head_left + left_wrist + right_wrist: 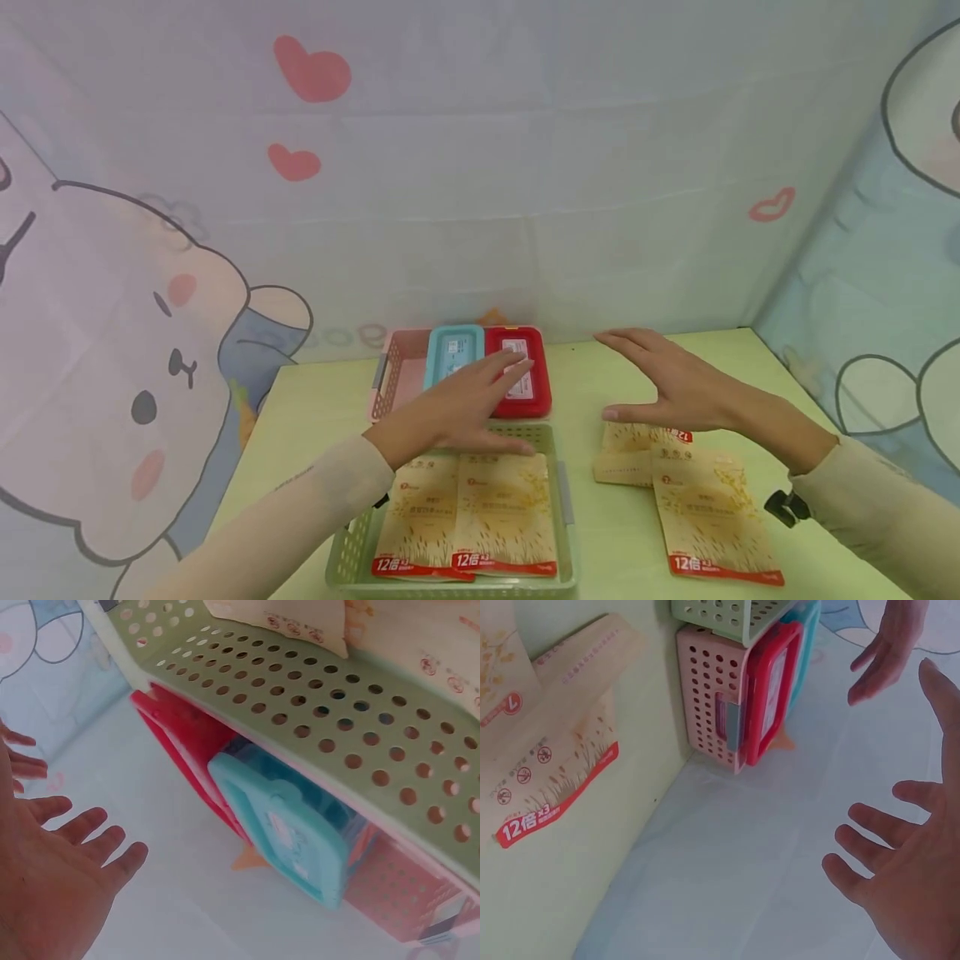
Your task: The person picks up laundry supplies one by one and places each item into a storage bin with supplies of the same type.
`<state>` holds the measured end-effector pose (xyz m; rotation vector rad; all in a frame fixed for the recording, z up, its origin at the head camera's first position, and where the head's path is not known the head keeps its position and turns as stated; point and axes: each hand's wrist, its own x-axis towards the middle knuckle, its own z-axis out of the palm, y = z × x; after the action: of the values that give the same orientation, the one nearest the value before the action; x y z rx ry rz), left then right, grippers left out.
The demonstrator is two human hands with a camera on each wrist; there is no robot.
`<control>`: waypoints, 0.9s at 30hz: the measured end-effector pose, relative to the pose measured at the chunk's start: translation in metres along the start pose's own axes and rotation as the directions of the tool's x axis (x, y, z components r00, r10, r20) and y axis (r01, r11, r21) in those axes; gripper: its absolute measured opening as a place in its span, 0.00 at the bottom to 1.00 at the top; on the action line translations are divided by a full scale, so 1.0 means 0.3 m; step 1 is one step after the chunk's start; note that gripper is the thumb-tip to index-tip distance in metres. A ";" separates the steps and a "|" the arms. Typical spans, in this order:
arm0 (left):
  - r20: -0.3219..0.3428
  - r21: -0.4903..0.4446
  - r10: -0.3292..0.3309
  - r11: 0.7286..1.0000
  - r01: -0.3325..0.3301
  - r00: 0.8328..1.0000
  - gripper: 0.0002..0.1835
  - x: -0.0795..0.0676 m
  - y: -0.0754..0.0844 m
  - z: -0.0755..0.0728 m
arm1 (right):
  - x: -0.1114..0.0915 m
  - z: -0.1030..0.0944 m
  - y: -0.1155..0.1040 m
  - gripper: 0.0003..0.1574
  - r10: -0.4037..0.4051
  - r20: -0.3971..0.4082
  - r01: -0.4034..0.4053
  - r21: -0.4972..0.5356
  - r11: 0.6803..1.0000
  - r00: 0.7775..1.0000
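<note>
My left hand [468, 404] hovers over the green basket [339, 554], fingers extended and holding nothing. In that basket lie two beige packets [420, 517] with red bottom edges, side by side and partly overlapping. To the right my right hand [686, 387] is raised above the table, fingers apart, thumb spread, and nothing in it. Below it a beige packet [716, 521] lies on the table, partly over another packet [626, 467] that is folded or turned. Both palms face each other across a gap, as the left wrist view also shows with the left palm [60, 877].
Behind the green basket stands a pink basket [381, 383] holding a light-blue-lidded box [452, 350] and a red-lidded box [536, 400]. The yellow-green table [300, 417] ends at a printed cloth backdrop [525, 167], with more cloth at both sides.
</note>
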<state>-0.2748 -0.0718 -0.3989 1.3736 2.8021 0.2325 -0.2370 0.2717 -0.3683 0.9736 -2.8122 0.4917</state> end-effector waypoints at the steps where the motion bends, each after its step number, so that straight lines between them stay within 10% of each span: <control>1: -0.004 -0.001 0.000 1.000 0.000 1.000 0.63 0.004 0.002 -0.007 | -0.003 -0.001 0.004 0.62 0.003 0.001 -0.003 0.006 1.000 1.000; 27: 0.007 -0.048 -0.071 0.996 0.071 0.997 0.55 0.184 0.172 -0.035 | -0.087 -0.049 0.054 0.55 0.060 0.048 -0.063 0.064 0.996 0.997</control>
<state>-0.2691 0.0013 -0.3783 1.2602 2.8148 0.2932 -0.2263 0.3038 -0.3643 0.9243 -2.8911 0.5798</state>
